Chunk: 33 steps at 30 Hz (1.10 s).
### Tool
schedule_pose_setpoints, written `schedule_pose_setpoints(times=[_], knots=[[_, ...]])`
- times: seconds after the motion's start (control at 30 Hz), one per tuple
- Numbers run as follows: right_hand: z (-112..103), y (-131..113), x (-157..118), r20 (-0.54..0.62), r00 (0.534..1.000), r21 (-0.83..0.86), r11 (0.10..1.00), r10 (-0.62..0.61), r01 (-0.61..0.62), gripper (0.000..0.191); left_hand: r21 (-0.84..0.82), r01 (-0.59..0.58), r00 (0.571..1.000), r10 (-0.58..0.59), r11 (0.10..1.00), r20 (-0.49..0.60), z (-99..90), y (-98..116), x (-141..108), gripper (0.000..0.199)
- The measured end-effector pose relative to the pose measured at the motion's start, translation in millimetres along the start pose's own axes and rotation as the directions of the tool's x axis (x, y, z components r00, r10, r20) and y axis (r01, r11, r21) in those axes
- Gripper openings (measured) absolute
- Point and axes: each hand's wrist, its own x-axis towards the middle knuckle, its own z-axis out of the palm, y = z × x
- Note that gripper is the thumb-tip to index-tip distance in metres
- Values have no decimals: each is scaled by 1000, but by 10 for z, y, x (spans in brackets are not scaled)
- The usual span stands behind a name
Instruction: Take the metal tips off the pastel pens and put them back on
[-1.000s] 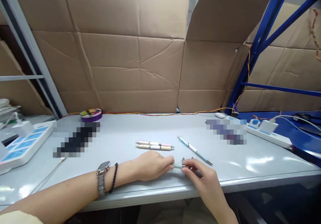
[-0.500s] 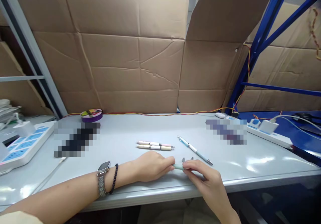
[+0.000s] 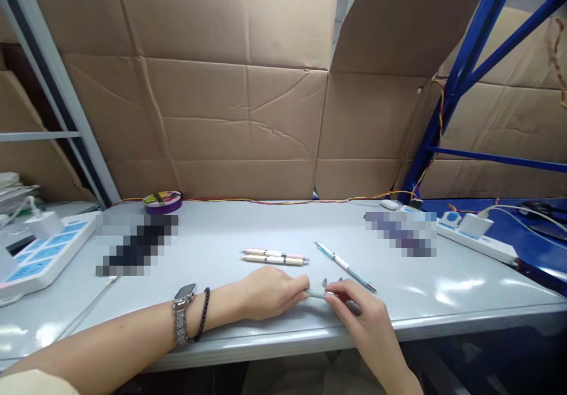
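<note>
Near the front edge of the table, my left hand (image 3: 274, 293) pinches one end of a pale green pen part (image 3: 316, 293). The fingertips of my right hand (image 3: 361, 309) close on its other end. Small dark pieces (image 3: 325, 282) show just behind my right fingertips; what they are is too small to tell. Two pens, one pinkish (image 3: 266, 253) and one cream (image 3: 270, 260), lie side by side behind my left hand. A white and light blue pen (image 3: 345, 265) rests at a slant behind my right hand.
Power strips stand at the left (image 3: 53, 250) and right (image 3: 478, 242) of the white table (image 3: 212, 218). A purple tape roll (image 3: 163, 202) sits at the back left. Blurred-out items lie on both sides. Cardboard (image 3: 199, 88) lines the back.
My right fingertips have shifted slightly to the right along the green part, so a little more of it shows between my hands. My left hand keeps its pinch.
</note>
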Motion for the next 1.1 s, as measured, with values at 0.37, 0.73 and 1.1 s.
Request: schedule_pose_setpoints(times=[0.37,0.73,1.1], knots=[[2,-8,-10,16,999,154,987,49,-51,17,9,-10,1000,10,1000,12,7,2,-5,16],[-9,-2,-17,28,999,94,995,34,-37,26,-11,-18,1000,18,1000,-17,-2,4,2,15],[-1,-41,-20,3,1000,7,1000,24,-24,19,-23,-29,998,28,999,-53,10,8,-10,18]])
